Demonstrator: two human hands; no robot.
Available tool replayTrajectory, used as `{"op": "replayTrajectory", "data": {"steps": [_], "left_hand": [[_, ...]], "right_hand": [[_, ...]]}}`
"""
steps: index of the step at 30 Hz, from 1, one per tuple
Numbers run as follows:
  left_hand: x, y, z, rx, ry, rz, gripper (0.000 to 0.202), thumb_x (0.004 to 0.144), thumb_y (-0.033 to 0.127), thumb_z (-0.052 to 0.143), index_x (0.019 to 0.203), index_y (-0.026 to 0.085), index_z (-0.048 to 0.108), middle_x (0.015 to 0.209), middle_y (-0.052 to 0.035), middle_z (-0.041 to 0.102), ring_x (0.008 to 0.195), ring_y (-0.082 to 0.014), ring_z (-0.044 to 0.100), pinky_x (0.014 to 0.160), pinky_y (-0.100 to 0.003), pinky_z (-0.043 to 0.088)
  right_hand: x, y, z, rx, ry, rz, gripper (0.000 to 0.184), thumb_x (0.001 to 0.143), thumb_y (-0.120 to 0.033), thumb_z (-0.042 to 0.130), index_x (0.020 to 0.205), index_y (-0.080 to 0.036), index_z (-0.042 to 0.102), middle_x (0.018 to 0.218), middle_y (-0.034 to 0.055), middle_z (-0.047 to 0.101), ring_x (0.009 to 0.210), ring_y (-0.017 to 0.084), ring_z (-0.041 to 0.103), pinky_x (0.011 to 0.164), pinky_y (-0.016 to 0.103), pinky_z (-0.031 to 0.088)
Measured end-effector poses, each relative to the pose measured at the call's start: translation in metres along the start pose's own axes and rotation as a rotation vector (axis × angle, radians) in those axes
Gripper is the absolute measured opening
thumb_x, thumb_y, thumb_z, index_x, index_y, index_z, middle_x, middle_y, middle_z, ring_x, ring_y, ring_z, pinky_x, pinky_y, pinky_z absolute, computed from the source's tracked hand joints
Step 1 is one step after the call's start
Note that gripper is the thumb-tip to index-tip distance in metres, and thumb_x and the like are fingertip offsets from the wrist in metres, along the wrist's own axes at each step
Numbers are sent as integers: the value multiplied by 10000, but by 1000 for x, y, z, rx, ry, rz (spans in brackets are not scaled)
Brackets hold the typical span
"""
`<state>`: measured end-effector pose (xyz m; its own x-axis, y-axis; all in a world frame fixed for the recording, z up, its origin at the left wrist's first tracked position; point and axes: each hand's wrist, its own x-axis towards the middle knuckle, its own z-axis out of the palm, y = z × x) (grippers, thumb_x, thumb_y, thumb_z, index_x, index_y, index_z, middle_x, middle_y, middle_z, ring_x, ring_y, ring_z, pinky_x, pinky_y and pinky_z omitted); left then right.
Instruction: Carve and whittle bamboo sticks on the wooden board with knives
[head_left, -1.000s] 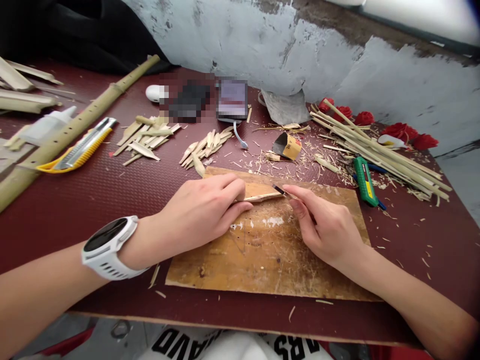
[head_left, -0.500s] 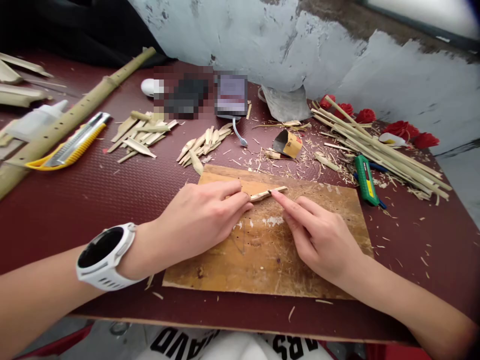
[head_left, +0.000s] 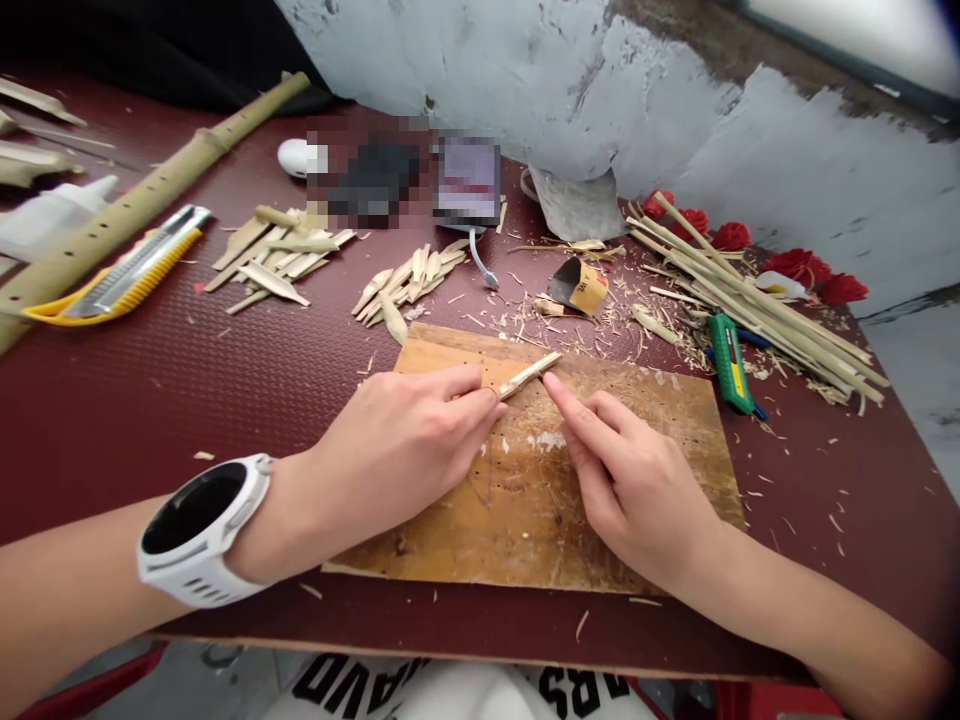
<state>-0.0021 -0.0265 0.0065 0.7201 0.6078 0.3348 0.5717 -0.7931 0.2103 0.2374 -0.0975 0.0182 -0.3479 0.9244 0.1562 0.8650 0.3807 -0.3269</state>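
My left hand, a white watch on its wrist, pinches a thin bamboo strip against a scuffed wooden board. The strip sticks out to the right of my fingertips and angles away from me. My right hand rests on the board just right of the strip. Its index finger is stretched toward the strip's far end and the other fingers are curled together. What they hold is hidden.
On the dark red table lie a yellow utility knife, a drilled bamboo pole, two piles of bamboo slivers, a green cutter, a bundle of bamboo sticks, red paper flowers and a tape roll.
My right hand slid left toward the strip's end, and the small dark blade seen in it a second ago no longer shows. The strip now points further away from me.
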Motion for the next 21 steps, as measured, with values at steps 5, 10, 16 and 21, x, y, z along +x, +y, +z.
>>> {"op": "replayTrajectory", "data": {"steps": [5, 10, 16, 21], "left_hand": [[0, 4, 4, -69, 5, -10, 328, 1081, 228, 468, 874, 151, 710, 786, -18, 622, 615, -156, 587, 547, -317, 360], [-1, 4, 7, -96, 8, -23, 325, 1083, 233, 471, 871, 149, 702, 781, -21, 608, 607, -159, 563, 556, -325, 350], [0, 3, 8, -112, -11, -19, 295, 1073, 196, 474, 893, 154, 703, 803, -25, 625, 632, -168, 583, 580, -334, 382], [0, 4, 9, -105, -6, -7, 297, 1068, 192, 480, 844, 165, 672, 781, -17, 603, 630, -168, 579, 587, -340, 395]], "right_hand": [[5, 2, 1, 62, -16, 13, 563, 1019, -139, 431, 1577, -197, 471, 1036, 77, 651, 804, 170, 623, 722, 308, 545], [6, 6, 4, 75, -21, 14, 572, 1007, -131, 438, 1573, -196, 480, 1017, 75, 651, 821, 179, 628, 745, 317, 545], [5, 5, 4, 79, -16, -1, 559, 1003, -128, 445, 1558, -170, 502, 1002, 72, 652, 811, 178, 633, 726, 314, 537], [5, 3, 5, 30, -9, -20, 553, 1003, -126, 445, 1551, -166, 505, 978, 65, 662, 765, 165, 628, 675, 294, 521]]}}
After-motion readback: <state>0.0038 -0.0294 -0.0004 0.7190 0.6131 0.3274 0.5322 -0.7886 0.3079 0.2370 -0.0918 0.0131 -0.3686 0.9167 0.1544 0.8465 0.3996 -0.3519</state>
